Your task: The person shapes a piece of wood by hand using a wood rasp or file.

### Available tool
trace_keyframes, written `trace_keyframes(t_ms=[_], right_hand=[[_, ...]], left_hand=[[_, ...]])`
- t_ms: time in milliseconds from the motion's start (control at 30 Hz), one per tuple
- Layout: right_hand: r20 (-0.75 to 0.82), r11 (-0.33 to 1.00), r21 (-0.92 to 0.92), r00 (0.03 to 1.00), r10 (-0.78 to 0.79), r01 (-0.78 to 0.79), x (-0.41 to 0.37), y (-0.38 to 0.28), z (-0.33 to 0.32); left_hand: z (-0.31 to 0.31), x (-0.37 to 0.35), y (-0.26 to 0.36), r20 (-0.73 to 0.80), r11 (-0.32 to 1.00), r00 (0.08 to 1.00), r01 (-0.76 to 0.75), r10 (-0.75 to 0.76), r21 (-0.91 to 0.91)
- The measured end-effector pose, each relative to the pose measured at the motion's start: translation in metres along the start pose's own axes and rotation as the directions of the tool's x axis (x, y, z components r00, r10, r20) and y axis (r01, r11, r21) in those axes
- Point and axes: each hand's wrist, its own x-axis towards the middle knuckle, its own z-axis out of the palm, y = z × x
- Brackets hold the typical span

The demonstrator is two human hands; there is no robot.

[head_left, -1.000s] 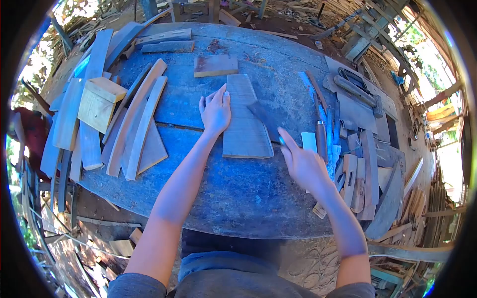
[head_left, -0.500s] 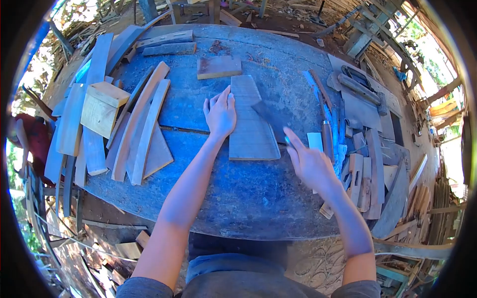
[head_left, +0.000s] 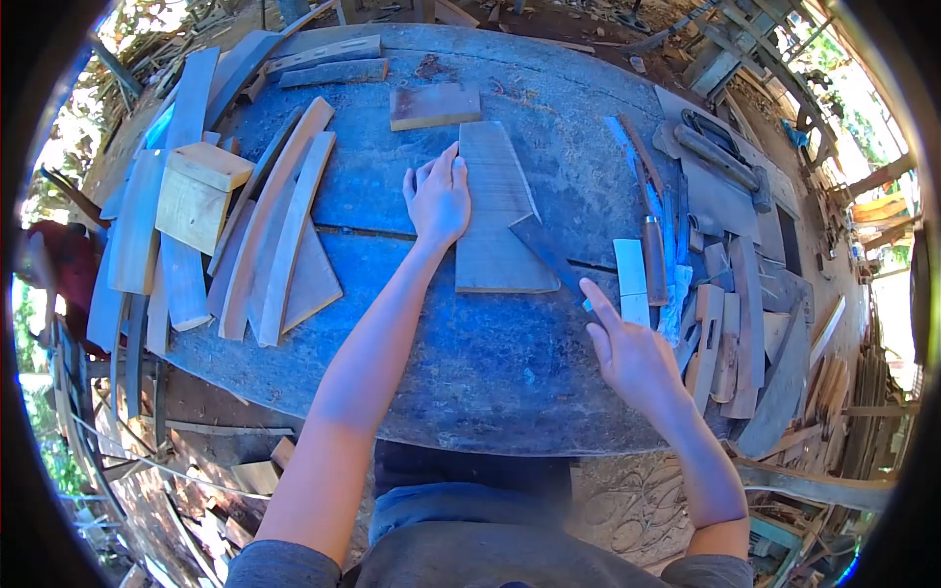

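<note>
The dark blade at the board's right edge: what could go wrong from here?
The board might slide or turn under the dark blade, since the left hand steadies only its left edge. The blade could slip off and score the workbench beside the board. A wide swing of the right hand could knock the wooden-handled tool or pale flat piece lying close by.

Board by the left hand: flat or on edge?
Flat. The board lies broad face up on the table, left hand at its edge.
</note>
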Motion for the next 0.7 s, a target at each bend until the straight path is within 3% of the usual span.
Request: trace_keyframes(t_ms=[233, 333, 500, 633, 700], right_hand=[[-0.25, 0.991, 0.07, 0.964, -0.093, 0.113, 0.118, -0.015, 0.003], [-0.236, 0.996, 0.038, 0.969, -0.065, 0.076, 0.119, -0.021, -0.001], [0.057, 0.996, 0.017, 0.994, 0.09, -0.091, 0.014, -0.013, -0.005], [-0.012, 0.998, 0.04, 0.999, 0.05, -0.05, 0.027, -0.008, -0.004], [-0.143, 0.998, 0.062, 0.99, -0.004, 0.013, 0.063, -0.01, 0.003]], left_hand=[[-0.005, 0.003, 0.002, 0.05, 1.0, 0.999, 0.009, -0.008, -0.023], [-0.005, 0.003, 0.003, 0.062, 0.999, 0.998, 0.024, -0.022, -0.026], [0.001, 0.001, -0.004, 0.045, 1.0, 0.999, -0.007, 0.007, -0.001], [-0.001, 0.005, -0.004, 0.034, 0.999, 0.999, -0.04, 0.04, 0.0], [0.0, 0.012, -0.006, 0.064, 0.999, 0.997, -0.042, 0.041, 0.015]])
